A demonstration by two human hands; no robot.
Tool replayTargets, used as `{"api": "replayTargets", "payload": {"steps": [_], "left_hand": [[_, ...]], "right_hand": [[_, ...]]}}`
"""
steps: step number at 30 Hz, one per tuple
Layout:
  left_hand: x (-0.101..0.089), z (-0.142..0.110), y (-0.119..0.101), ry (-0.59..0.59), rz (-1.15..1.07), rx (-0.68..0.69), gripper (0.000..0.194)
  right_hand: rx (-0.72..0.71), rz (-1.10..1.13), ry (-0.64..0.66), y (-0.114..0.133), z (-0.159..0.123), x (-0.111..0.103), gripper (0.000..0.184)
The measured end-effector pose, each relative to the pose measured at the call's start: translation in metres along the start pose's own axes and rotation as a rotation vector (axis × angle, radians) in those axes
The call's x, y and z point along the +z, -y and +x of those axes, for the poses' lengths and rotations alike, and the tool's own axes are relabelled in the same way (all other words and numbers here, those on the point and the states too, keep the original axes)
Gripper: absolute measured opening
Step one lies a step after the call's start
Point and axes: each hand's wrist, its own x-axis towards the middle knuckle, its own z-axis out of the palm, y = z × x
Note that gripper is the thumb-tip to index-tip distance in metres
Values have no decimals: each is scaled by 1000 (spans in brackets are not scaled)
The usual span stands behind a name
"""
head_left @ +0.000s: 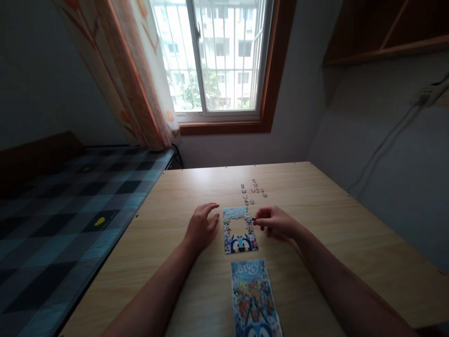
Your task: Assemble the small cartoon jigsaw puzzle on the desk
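Observation:
A jigsaw puzzle (240, 245) lies flat on the table, its border joined around a gap where bare wood shows. Fingers apart and holding nothing, my left hand (202, 226) rests beside the puzzle's left edge. On the other side, my right hand (274, 221) pinches a small puzzle piece (254, 220) close to the puzzle's right edge. Several loose puzzle pieces (255, 190) are scattered beyond the puzzle. Nearer to me lies a picture sheet or box lid (253, 295) with "Bluey" lettering and cartoon figures.
The light wooden table (336, 224) reaches toward the wall under a barred window (228, 61). A bed with a checked cover (70, 215) stands along the table's left side. A patterned curtain (122, 70) hangs there. At upper right are a wooden shelf (389, 54) and a cable (386, 135).

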Motion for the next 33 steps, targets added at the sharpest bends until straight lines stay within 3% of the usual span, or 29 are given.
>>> {"api": "replayTargets", "payload": {"steps": [4, 7, 11, 33], "left_hand": [[-8, -2, -28, -46, 12, 362, 12], [-10, -6, -44, 50, -30, 461, 11], [-5, -10, -47, 145, -49, 438, 13], [-8, -10, -55, 222, -69, 412, 19]], "right_hand": [[-97, -151, -22, 8, -3, 7, 37], [-122, -208, -58, 8, -5, 16, 34], [-155, -208, -59, 4, -4, 23, 26], [-183, -140, 39, 3, -4, 30, 25]]}}
